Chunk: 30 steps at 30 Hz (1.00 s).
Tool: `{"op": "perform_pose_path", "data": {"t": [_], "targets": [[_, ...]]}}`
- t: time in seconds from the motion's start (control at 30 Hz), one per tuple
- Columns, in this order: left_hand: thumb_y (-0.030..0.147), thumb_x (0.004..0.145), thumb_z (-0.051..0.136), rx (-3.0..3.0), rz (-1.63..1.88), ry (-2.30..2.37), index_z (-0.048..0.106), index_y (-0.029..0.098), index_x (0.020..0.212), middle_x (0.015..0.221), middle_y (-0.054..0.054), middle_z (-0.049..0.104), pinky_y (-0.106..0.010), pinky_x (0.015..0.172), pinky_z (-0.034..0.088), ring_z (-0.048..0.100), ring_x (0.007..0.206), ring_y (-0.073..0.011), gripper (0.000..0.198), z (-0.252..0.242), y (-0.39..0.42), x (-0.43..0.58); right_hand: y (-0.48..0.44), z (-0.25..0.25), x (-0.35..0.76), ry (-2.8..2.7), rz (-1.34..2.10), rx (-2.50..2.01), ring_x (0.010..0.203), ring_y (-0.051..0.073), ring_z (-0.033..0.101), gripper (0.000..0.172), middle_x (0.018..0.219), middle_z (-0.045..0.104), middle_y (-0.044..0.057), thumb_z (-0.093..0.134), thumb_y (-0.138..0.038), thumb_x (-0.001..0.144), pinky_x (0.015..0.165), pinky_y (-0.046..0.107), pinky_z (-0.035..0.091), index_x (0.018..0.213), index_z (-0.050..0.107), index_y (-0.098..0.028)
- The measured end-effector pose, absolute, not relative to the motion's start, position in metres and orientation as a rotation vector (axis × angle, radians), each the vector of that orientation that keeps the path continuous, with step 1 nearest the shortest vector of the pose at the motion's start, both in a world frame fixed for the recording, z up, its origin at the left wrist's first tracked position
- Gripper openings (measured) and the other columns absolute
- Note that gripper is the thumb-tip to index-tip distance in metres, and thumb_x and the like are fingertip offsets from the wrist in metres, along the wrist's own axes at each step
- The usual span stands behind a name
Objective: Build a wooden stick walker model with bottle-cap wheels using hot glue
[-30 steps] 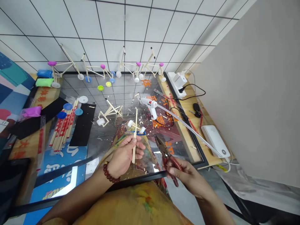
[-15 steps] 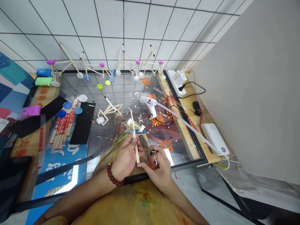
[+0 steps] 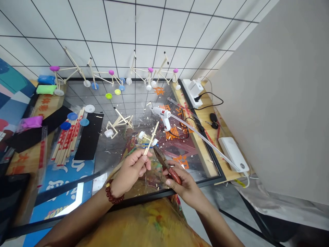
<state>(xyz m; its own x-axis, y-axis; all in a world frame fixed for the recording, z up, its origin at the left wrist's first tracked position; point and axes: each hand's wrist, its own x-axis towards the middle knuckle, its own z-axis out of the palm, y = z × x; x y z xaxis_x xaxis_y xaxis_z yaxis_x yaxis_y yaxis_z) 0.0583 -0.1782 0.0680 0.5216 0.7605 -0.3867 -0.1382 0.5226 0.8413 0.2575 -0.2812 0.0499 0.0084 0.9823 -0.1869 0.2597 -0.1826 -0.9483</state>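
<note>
Pale wooden chopsticks (image 3: 153, 135) are pinched in my left hand (image 3: 131, 169), slanting up to the right; they lie so close together that I cannot count them. My right hand (image 3: 183, 183) is wrapped around the red handles of rusty pliers (image 3: 161, 159), whose jaws point up and left, just right of the chopsticks and apart from them. Beyond the chopstick tips lies a white glue gun (image 3: 164, 116) with a long glue stick in its back. A short stick with white bottle-cap wheels (image 3: 154, 142) rests on the glass tabletop close to my left hand.
Several stick-built models (image 3: 145, 70) with caps stand along the tiled wall. A partial stick frame (image 3: 118, 123) lies mid-table. At left are packed chopsticks (image 3: 68, 137), blue caps and black sheets (image 3: 89, 137). A power strip (image 3: 191, 92), keys (image 3: 213, 120) and a white power bank (image 3: 232, 154) sit right.
My hands have moved apart. The chopsticks have swung from nearly upright to a rightward slant, and the pliers have shifted right, away from the chopsticks' lower end.
</note>
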Motion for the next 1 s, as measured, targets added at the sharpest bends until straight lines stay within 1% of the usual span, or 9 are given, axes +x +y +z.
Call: {"op": "perform_pose_path", "data": {"t": [0.07,0.17,0.33,0.4,0.6,0.67,0.8,0.9,1.0], "targets": [[0.044,0.090,0.062,0.913,0.584,0.843,0.064,0.014,0.100,0.067,0.000,0.059,-0.020,0.045,0.022,0.034,0.046,-0.0039,0.032,0.065,-0.178,0.057,-0.281,0.049,0.258,-1.340,1.226,-1.516,0.130,0.027,0.051,0.025,0.124,0.062,0.012,0.067,-0.043,0.089,0.105,0.042,0.045,0.103,0.072,-0.023],[0.046,0.093,0.058,0.974,0.541,0.834,0.063,0.015,0.103,0.068,0.000,0.059,-0.021,0.045,0.022,0.034,0.046,-0.0043,0.033,0.061,-0.179,0.055,-0.281,0.048,0.257,-1.405,1.202,-1.497,0.127,0.025,0.053,0.025,0.122,0.062,0.012,0.067,-0.040,0.089,0.104,0.040,0.045,0.106,0.071,-0.022],[0.044,0.096,0.051,1.042,0.485,0.848,0.059,0.016,0.111,0.071,0.001,0.059,-0.021,0.046,0.023,0.035,0.048,-0.0053,0.033,0.058,-0.177,0.051,-0.277,0.051,0.259,-1.545,1.079,-1.526,0.114,0.024,0.059,0.015,0.108,0.065,0.011,0.068,-0.035,0.088,0.095,0.035,0.049,0.093,0.068,-0.020],[0.043,0.097,0.049,1.049,0.458,0.847,0.058,0.016,0.112,0.071,0.002,0.059,-0.021,0.047,0.023,0.033,0.048,-0.0055,0.032,0.058,-0.176,0.050,-0.276,0.052,0.260,-1.610,1.024,-1.537,0.112,0.023,0.060,0.013,0.108,0.065,0.011,0.068,-0.032,0.088,0.092,0.033,0.049,0.091,0.067,-0.020],[0.041,0.099,0.042,1.175,0.411,0.857,0.057,0.018,0.113,0.072,0.003,0.058,-0.023,0.051,0.028,0.035,0.052,-0.0076,0.031,0.057,-0.175,0.046,-0.275,0.055,0.259,-1.705,0.969,-1.545,0.113,0.023,0.060,0.010,0.096,0.066,0.009,0.064,-0.029,0.091,0.089,0.030,0.050,0.085,0.061,-0.021],[0.039,0.100,0.040,1.260,0.399,0.881,0.058,0.019,0.113,0.073,0.003,0.059,-0.023,0.054,0.031,0.038,0.054,-0.0089,0.030,0.057,-0.174,0.045,-0.275,0.055,0.259,-1.732,0.953,-1.572,0.112,0.023,0.061,0.011,0.099,0.066,0.010,0.063,-0.029,0.091,0.087,0.031,0.050,0.085,0.060,-0.021],[0.035,0.101,0.037,1.510,0.380,0.933,0.060,0.020,0.104,0.074,0.002,0.060,-0.025,0.066,0.037,0.049,0.065,-0.0118,0.028,0.058,-0.172,0.041,-0.276,0.055,0.259,-1.768,0.965,-1.610,0.106,0.023,0.063,0.018,0.102,0.065,0.011,0.057,-0.031,0.095,0.084,0.032,0.051,0.080,0.053,-0.021],[0.032,0.102,0.034,1.683,0.375,0.958,0.059,0.020,0.092,0.073,0.002,0.060,-0.026,0.071,0.038,0.052,0.068,-0.0127,0.030,0.057,-0.174,0.040,-0.278,0.055,0.258,-1.777,0.988,-1.690,0.085,0.019,0.063,0.022,0.094,0.065,0.008,0.055,-0.033,0.095,0.073,0.030,0.050,0.077,0.046,-0.022],[0.029,0.101,0.033,1.792,0.403,0.981,0.054,0.019,0.082,0.072,0.002,0.058,-0.026,0.070,0.037,0.052,0.066,-0.0127,0.030,0.058,-0.177,0.039,-0.280,0.057,0.256,-1.692,0.993,-1.817,0.070,0.017,0.060,0.015,0.087,0.065,0.004,0.058,-0.031,0.090,0.066,0.029,0.048,0.093,0.046,-0.023]]}}
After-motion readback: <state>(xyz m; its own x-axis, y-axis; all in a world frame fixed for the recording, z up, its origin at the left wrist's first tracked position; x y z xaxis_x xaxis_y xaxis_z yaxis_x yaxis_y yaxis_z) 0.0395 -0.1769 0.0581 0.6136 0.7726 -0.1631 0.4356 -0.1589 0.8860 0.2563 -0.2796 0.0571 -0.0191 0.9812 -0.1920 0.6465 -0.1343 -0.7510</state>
